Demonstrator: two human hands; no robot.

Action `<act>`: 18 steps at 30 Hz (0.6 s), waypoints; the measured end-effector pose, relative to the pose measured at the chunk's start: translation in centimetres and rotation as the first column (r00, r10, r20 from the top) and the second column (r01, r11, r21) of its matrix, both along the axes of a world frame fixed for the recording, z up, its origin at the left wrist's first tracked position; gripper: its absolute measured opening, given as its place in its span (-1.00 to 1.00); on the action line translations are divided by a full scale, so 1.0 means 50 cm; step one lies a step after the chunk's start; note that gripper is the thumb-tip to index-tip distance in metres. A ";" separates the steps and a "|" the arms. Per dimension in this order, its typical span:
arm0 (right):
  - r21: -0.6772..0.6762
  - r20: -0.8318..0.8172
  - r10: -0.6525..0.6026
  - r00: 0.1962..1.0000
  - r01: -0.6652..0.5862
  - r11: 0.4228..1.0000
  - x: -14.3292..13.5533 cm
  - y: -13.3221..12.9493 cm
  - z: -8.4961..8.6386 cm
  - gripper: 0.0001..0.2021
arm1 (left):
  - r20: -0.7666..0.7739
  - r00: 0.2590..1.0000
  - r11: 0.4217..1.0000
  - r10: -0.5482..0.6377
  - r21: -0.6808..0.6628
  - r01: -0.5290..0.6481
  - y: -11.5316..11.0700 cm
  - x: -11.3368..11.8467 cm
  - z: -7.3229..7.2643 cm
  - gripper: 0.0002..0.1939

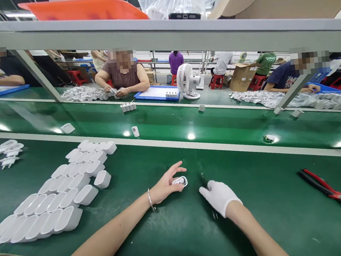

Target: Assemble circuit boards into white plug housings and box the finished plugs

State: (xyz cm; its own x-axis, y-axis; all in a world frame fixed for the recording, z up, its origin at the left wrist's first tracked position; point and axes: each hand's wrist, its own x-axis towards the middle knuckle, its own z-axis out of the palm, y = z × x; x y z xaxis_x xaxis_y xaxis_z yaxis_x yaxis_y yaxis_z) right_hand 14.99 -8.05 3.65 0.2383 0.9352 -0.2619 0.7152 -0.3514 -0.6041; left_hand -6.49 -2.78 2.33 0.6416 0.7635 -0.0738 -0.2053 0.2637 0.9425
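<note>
Your left hand rests on the green desk, thumb and index finger pinched on a small white shell with its open side up; the other fingers are spread. A thin bracelet sits on that wrist.

Your right hand, in a white glove, lies just to the right of the left, fingers curled down onto the desk surface. Whether it holds anything cannot be told; something small and dark shows near its fingertips, too unclear to name.

Left of your left hand: rows of white shells laid side by side. Well to the right of your right hand: red-handled pliers flat on the desk. Beyond both hands, a conveyor belt with people seated behind it.
</note>
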 end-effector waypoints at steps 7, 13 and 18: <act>0.496 -0.105 0.542 0.834 -0.428 0.755 -0.085 -0.010 0.001 -0.53 | 0.063 0.996 0.988 -0.065 -0.138 0.073 -0.010 0.004 -0.006 -0.02; 0.511 -0.180 0.326 0.928 -0.195 0.837 -0.053 0.130 -0.008 -0.72 | -0.444 0.808 0.845 0.388 0.521 -0.120 0.030 -0.081 0.101 -0.35; 0.415 0.192 -0.168 0.967 0.075 0.907 0.060 0.280 0.000 -0.66 | -0.666 -0.240 0.668 0.707 0.740 -0.085 0.047 -0.241 0.132 -0.60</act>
State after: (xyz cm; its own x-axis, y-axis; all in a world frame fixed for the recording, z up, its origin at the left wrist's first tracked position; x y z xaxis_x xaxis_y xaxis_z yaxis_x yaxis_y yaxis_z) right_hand 17.97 5.93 3.65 0.3641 0.9093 0.2014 0.8125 -0.2045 -0.5459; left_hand -18.52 -0.42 8.91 -0.2902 0.9459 0.1451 0.9382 0.2514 0.2377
